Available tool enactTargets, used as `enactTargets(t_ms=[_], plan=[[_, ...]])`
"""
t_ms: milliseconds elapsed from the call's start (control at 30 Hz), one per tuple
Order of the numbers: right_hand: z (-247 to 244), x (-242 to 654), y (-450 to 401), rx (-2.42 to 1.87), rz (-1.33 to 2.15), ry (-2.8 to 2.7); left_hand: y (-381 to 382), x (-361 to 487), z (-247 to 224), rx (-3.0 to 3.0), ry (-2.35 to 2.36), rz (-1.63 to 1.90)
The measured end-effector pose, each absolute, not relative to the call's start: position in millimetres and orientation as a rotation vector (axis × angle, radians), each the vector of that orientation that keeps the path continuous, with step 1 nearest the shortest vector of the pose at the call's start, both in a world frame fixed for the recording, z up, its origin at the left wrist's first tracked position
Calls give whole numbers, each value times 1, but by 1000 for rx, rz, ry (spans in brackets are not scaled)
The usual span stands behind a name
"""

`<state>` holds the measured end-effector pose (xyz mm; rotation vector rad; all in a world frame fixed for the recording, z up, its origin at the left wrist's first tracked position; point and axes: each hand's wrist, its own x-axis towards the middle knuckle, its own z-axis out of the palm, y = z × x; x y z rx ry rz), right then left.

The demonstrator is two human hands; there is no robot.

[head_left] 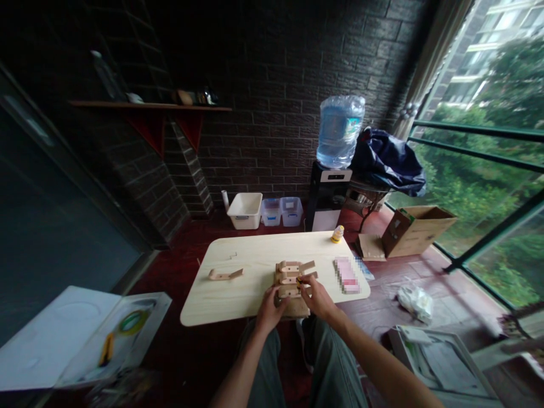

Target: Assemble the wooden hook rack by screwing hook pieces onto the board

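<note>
Several light wooden pieces with upright hooked ends and dark holes form a wooden rack (290,280) near the front edge of the pale table (250,255). My left hand (271,310) grips the rack's near left corner, fingers closed against the wood. At its right side, my right hand (318,299) pinches a small yellow-and-black object (299,281) over the middle pieces; its kind is too small and covered to make out. A similar loose wooden hook (226,275) lies to the left, and small metal bits (233,255) lie beyond it.
A yellow-capped bottle (338,234) and a pink blurred item (347,275) are on the table's right side. Plastic bins (245,211) and a water dispenser (329,195) stand behind. An open case (123,334) is at left, a cardboard box (412,231) at right.
</note>
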<state>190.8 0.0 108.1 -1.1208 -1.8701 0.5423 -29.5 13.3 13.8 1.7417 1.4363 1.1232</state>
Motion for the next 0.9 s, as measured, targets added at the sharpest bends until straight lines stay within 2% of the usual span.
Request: enactTargets(t_ms=[200, 900], plan=[[108, 195, 2, -1124, 619, -1860, 14, -30, 13, 1725, 1445, 1143], [112, 194, -1, -1149, 565, -1886, 10, -32, 21, 1724, 1430, 1159]])
